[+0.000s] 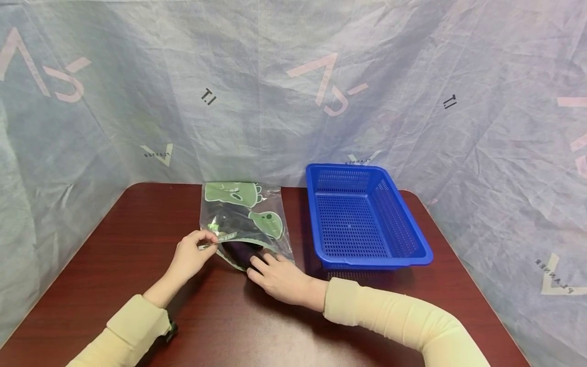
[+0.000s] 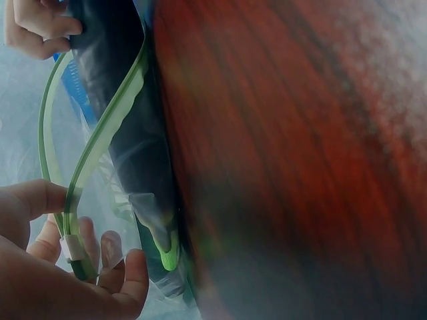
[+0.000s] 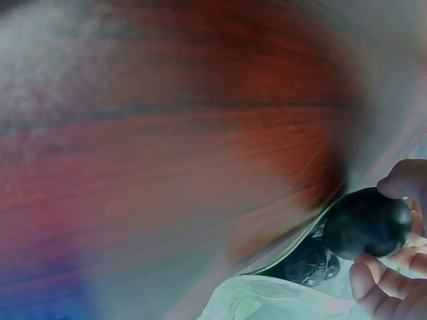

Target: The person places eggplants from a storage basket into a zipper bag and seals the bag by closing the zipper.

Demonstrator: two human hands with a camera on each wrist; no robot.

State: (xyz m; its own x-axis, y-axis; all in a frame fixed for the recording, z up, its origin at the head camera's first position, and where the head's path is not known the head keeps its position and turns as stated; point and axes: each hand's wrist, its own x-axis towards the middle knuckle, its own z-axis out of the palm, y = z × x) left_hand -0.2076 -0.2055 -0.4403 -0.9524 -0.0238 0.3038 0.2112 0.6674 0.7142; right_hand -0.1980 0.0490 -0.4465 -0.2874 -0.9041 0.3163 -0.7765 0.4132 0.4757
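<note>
A clear zip bag (image 1: 270, 204) with green printed shapes lies flat on the table, its mouth toward me. My left hand (image 1: 194, 255) pinches the corner of the mouth by the white zip slider (image 2: 72, 247). Partly inside the bag lies a dark purple eggplant (image 1: 240, 254); its green stem end (image 2: 170, 257) shows in the left wrist view. My right hand (image 1: 282, 278) grips the eggplant's rounded end (image 3: 367, 223) at the mouth, thumb and fingers on opposite sides. Deeper in the bag is another dark, shiny shape (image 3: 308, 262), seen only in part.
An upright blue plastic basket (image 1: 350, 224) with slotted walls stands to the right of the bag. The brown wooden table (image 1: 124, 239) ends at a grey printed cloth (image 1: 257, 102) hung behind and at both sides.
</note>
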